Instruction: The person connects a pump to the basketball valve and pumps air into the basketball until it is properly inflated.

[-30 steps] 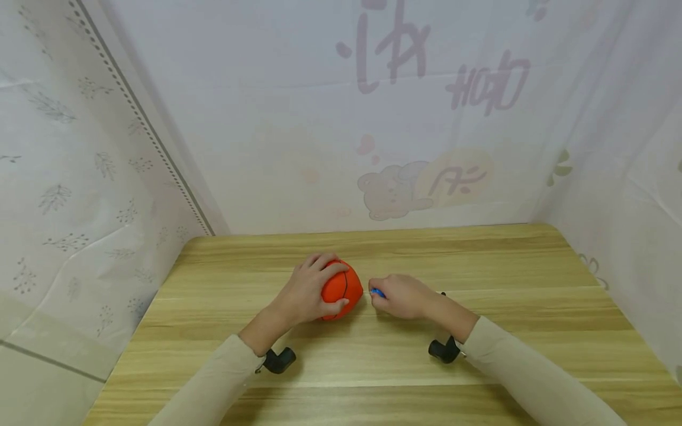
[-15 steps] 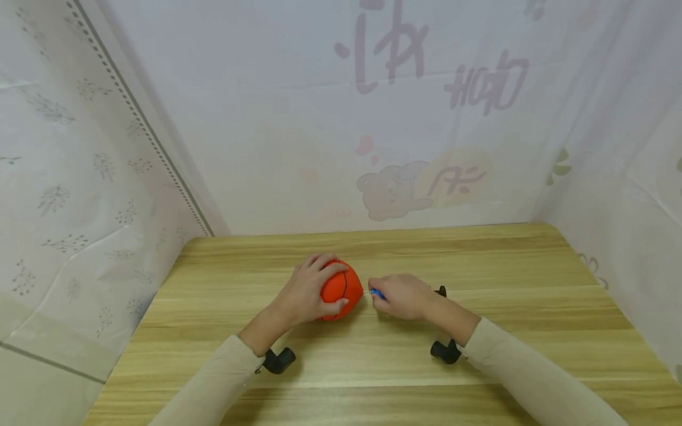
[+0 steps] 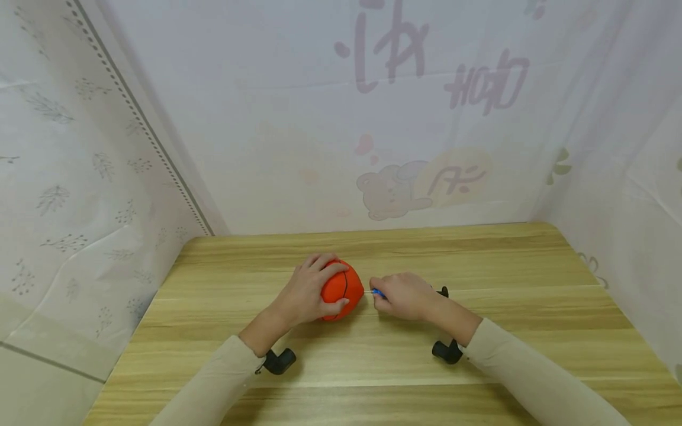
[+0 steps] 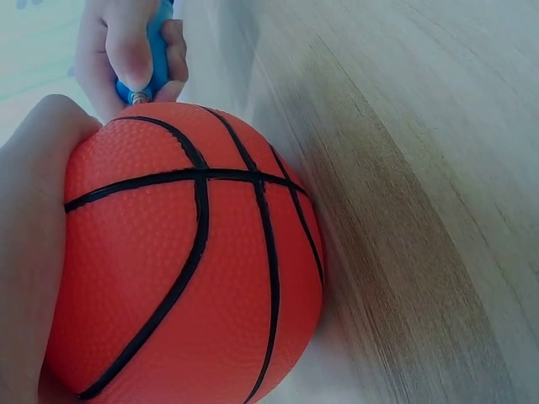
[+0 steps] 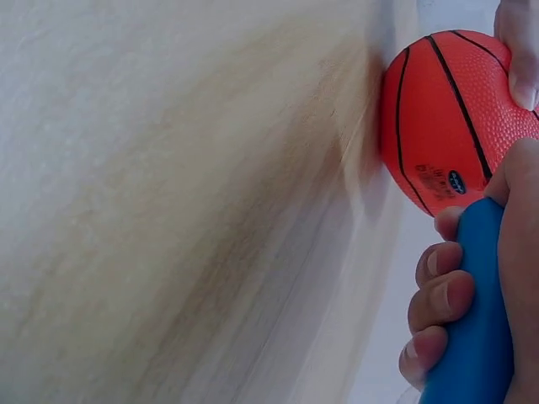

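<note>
An orange-red toy basketball with black lines lies on the wooden table. My left hand grips it from the left, fingers over the top and thumb on the near side. The ball's right side is drawn to a point where a thin metal needle meets it. From that needle runs a blue ball pump, with a brass-coloured fitting at its tip in the left wrist view. My right hand curls round the pump's blue body and hides most of it in the head view.
The wood-grain table has rounded far corners. A printed white cloth hangs behind it and at both sides. Black camera mounts sit at both wrists, and a dark piece shows beyond my right wrist.
My right hand has shifted slightly right with the pump, and a little more of the needle shows beside the ball. My left hand and the ball have stayed almost still.
</note>
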The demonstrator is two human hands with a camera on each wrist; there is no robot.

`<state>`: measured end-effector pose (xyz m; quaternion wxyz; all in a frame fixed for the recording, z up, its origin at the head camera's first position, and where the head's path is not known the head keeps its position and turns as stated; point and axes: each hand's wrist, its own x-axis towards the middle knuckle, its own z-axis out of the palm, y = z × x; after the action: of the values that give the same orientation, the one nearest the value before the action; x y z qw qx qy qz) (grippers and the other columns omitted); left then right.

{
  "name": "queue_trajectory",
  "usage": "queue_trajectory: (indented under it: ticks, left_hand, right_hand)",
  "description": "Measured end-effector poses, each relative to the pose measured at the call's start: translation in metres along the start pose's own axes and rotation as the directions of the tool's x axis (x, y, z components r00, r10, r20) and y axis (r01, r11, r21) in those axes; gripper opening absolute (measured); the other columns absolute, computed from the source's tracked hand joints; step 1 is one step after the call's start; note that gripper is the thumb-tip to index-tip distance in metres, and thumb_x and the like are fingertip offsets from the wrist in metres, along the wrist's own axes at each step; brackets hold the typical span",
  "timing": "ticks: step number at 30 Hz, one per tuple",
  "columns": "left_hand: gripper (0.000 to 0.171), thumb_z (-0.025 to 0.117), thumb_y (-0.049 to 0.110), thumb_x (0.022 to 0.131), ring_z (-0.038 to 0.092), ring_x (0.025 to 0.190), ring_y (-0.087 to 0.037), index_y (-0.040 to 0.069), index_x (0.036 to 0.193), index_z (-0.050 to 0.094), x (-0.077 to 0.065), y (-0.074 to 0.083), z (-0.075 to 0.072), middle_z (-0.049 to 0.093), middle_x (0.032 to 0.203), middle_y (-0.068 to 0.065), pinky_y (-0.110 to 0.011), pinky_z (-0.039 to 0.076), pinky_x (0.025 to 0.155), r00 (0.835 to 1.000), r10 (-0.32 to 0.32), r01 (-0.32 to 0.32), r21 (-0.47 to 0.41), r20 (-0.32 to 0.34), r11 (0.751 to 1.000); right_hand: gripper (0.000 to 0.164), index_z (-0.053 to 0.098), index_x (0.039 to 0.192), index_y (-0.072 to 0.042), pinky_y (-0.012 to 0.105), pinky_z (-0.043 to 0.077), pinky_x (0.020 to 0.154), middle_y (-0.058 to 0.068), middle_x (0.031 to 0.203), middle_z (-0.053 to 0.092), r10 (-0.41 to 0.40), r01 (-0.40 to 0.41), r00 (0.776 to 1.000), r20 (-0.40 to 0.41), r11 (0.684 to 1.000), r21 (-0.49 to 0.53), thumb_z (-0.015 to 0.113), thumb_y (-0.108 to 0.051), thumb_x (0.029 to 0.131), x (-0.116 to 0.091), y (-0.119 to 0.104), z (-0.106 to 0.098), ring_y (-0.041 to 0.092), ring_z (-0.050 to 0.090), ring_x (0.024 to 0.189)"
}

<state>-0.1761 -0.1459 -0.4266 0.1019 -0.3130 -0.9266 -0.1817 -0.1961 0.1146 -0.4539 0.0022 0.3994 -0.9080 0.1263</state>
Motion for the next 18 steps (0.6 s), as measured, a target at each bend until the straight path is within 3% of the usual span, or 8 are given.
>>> queue_trajectory:
  ticks: [4,13,18]
  left_hand:
    - [0.053,0.077,0.041,0.082,0.047,0.126,-0.028,0.021,0.129,0.065,0.001,0.001,0.002,0.054,0.136,-0.003,-0.049,0.051,0.081,1.0,0.0,0.001,-0.001,0.005,1.0]
    - [0.052,0.077,0.041,0.082,0.046,0.127,-0.028,0.022,0.129,0.064,0.005,0.002,0.007,0.053,0.138,-0.003,-0.05,0.05,0.083,1.0,-0.01,0.01,-0.008,0.011,1.0]
    - [0.053,0.076,0.042,0.082,0.046,0.127,-0.029,0.022,0.129,0.064,0.006,0.003,0.009,0.053,0.138,-0.004,-0.051,0.05,0.083,1.0,-0.007,0.007,-0.024,0.018,1.0]
  right_hand:
    - [0.016,0.047,0.083,-0.019,0.023,0.025,0.051,-0.011,0.064,0.035,0.002,-0.002,1.0,0.002,1.0,-0.001,0.056,-0.022,0.096,-0.002,0.002,0.001,0.005,0.033,0.054]
    - [0.013,0.05,0.088,-0.018,0.022,0.03,0.049,-0.009,0.068,0.042,-0.023,0.019,0.999,-0.03,0.994,-0.108,0.057,-0.024,0.097,-0.008,0.007,0.001,0.006,0.038,0.054]
    - [0.013,0.05,0.087,-0.018,0.022,0.029,0.049,-0.01,0.067,0.04,-0.027,0.023,0.999,-0.038,0.996,-0.09,0.058,-0.023,0.096,-0.011,0.011,0.001,0.006,0.037,0.054]
